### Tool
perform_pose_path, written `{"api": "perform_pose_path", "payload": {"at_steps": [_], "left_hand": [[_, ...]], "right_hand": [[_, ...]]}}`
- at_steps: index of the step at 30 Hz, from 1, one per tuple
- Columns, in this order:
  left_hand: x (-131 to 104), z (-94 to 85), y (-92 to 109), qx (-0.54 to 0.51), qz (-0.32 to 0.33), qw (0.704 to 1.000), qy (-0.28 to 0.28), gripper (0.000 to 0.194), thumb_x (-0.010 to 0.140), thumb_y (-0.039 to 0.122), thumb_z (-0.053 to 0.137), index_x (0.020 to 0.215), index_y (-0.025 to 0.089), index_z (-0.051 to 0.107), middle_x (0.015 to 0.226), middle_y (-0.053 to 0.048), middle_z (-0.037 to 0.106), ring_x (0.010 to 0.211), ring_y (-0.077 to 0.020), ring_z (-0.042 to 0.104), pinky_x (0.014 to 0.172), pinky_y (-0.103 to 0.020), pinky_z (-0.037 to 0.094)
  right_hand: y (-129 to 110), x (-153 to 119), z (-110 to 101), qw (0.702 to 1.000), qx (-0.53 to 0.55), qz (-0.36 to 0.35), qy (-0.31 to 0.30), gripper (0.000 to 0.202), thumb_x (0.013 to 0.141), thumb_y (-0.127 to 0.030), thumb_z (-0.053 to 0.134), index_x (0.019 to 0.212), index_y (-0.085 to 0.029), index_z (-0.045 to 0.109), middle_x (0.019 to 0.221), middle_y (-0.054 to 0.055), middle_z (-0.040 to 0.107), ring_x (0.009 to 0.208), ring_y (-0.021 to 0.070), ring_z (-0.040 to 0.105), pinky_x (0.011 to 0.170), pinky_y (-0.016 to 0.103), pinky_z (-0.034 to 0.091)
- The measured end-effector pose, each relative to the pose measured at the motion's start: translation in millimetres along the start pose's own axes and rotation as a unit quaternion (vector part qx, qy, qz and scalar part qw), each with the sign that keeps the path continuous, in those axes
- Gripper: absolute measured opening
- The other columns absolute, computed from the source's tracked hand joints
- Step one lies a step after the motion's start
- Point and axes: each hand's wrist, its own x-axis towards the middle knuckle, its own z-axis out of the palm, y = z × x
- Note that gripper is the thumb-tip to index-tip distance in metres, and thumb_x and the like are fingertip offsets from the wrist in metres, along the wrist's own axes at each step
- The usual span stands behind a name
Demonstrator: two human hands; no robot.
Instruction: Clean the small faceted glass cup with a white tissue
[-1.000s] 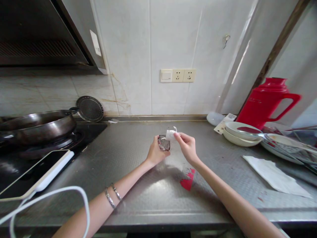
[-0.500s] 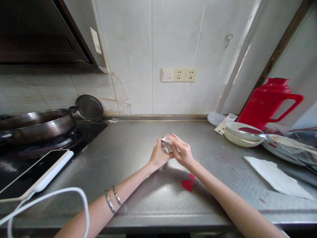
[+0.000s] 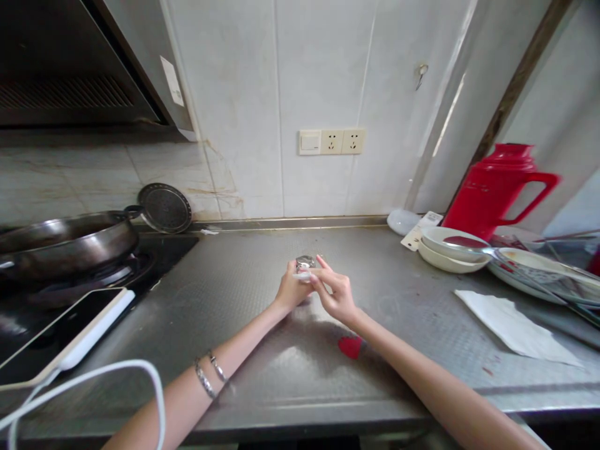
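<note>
Near the middle of the steel counter (image 3: pixel 253 262), my left hand (image 3: pixel 291 289) is wrapped round a small silvery object (image 3: pixel 305 262), whose crinkled, foil-like top shows above the fingers. My right hand (image 3: pixel 336 292) is beside it on the right, thumb and fingertips pinched on a small whitish piece (image 3: pixel 302 275) in front of the silvery top. What that piece is, I cannot make out. A red heart-shaped piece (image 3: pixel 350 346) lies on the counter below my right wrist.
A pan (image 3: pixel 70 247) sits on the stove at left, with a phone (image 3: pixel 60 337) and white cable in front. On the right are a red thermos (image 3: pixel 492 187), stacked bowls (image 3: pixel 452 257), dishes with utensils, and a white paper sheet (image 3: pixel 515 325).
My right fingers have come off the top of the silvery object and now pinch a whitish piece nearer to me. More of the silvery top shows. The whole view has shifted slightly.
</note>
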Motion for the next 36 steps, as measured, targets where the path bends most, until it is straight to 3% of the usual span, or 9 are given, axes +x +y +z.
{"api": "perform_pose_path", "payload": {"at_steps": [4, 7, 11, 14, 17, 20, 24, 32, 36], "left_hand": [[-6, 3.6, 9, 0.043, -0.008, 0.999, 0.008, 0.058, 0.051, 0.017, 0.081, 0.098, 0.018, 0.048, 0.078, 0.002, 0.062, 0.06, -0.0112, 0.057, 0.052, -0.021, 0.044], [-12, 5.3, 17, 0.066, 0.001, 0.998, 0.001, 0.059, 0.051, 0.019, 0.08, 0.102, 0.017, 0.049, 0.078, 0.002, 0.063, 0.061, -0.0109, 0.058, 0.055, -0.021, 0.044], [-17, 5.5, 26, 0.063, 0.013, 0.998, -0.006, 0.062, 0.054, 0.021, 0.08, 0.108, 0.017, 0.05, 0.082, 0.0, 0.066, 0.066, -0.0125, 0.061, 0.059, -0.022, 0.046], [-17, 4.3, 31, 0.079, 0.028, 0.996, -0.017, 0.064, 0.056, 0.025, 0.08, 0.112, 0.017, 0.05, 0.086, -0.002, 0.067, 0.07, -0.0141, 0.063, 0.061, -0.023, 0.048], [-16, 2.7, 31, 0.1, 0.04, 0.994, -0.017, 0.066, 0.055, 0.03, 0.081, 0.112, 0.017, 0.052, 0.09, -0.004, 0.068, 0.074, -0.0151, 0.063, 0.061, -0.023, 0.049], [-14, 0.3, 30, 0.1, 0.028, 0.995, -0.013, 0.061, 0.057, 0.033, 0.08, 0.11, 0.017, 0.054, 0.09, -0.004, 0.068, 0.068, -0.0141, 0.062, 0.052, -0.021, 0.049], [-9, -4.2, 30, 0.092, 0.006, 0.996, -0.017, 0.052, 0.062, 0.034, 0.075, 0.107, 0.016, 0.055, 0.084, -0.002, 0.066, 0.058, -0.012, 0.058, 0.039, -0.019, 0.045], [-1, -13.9, 31, 0.064, 0.017, 0.997, -0.025, 0.048, 0.064, 0.042, 0.074, 0.101, 0.016, 0.058, 0.079, -0.001, 0.065, 0.055, -0.0108, 0.057, 0.039, -0.018, 0.044], [3, -16.5, 30, 0.096, 0.0, 0.995, 0.012, 0.049, 0.063, 0.038, 0.076, 0.1, 0.014, 0.054, 0.079, -0.002, 0.065, 0.051, -0.0099, 0.056, 0.041, -0.02, 0.045]], "right_hand": [[13, 7, -5, 0.981, -0.014, 0.146, 0.13, 0.036, 0.091, -0.034, 0.047, 0.06, -0.018, 0.057, 0.049, -0.007, 0.051, 0.051, 0.0115, 0.054, 0.095, 0.042, 0.049], [23, 9, -9, 0.972, -0.032, 0.19, 0.133, 0.039, 0.09, -0.04, 0.048, 0.059, -0.018, 0.058, 0.049, -0.006, 0.048, 0.052, 0.0128, 0.054, 0.085, 0.039, 0.053], [27, 6, -9, 0.982, -0.035, 0.167, 0.083, 0.03, 0.09, -0.039, 0.049, 0.083, -0.021, 0.071, 0.06, -0.005, 0.062, 0.077, 0.0206, 0.067, 0.094, 0.044, 0.05], [24, 3, -9, 0.988, -0.037, 0.131, 0.072, 0.027, 0.092, -0.034, 0.048, 0.103, -0.025, 0.071, 0.079, -0.004, 0.073, 0.097, 0.0236, 0.068, 0.101, 0.047, 0.045], [21, 2, -12, 0.995, -0.045, 0.069, 0.061, 0.027, 0.092, -0.026, 0.048, 0.11, -0.026, 0.068, 0.102, 0.0, 0.073, 0.101, 0.0231, 0.067, 0.105, 0.048, 0.042], [20, 1, -13, 0.997, -0.058, -0.005, 0.041, 0.03, 0.092, -0.018, 0.047, 0.115, -0.024, 0.065, 0.113, 0.005, 0.069, 0.105, 0.0218, 0.065, 0.108, 0.049, 0.038], [20, 1, -12, 0.995, -0.083, -0.059, 0.01, 0.033, 0.09, -0.015, 0.048, 0.119, -0.023, 0.062, 0.117, 0.008, 0.067, 0.112, 0.0226, 0.061, 0.108, 0.051, 0.037], [15, 2, -14, 0.994, -0.074, -0.077, -0.017, 0.032, 0.09, -0.016, 0.048, 0.117, -0.024, 0.063, 0.11, 0.007, 0.07, 0.108, 0.0224, 0.064, 0.107, 0.051, 0.038], [9, 9, -19, 0.998, -0.054, -0.03, -0.003, 0.028, 0.092, -0.021, 0.047, 0.111, -0.026, 0.067, 0.104, 0.003, 0.072, 0.098, 0.022, 0.068, 0.106, 0.05, 0.041]]}}
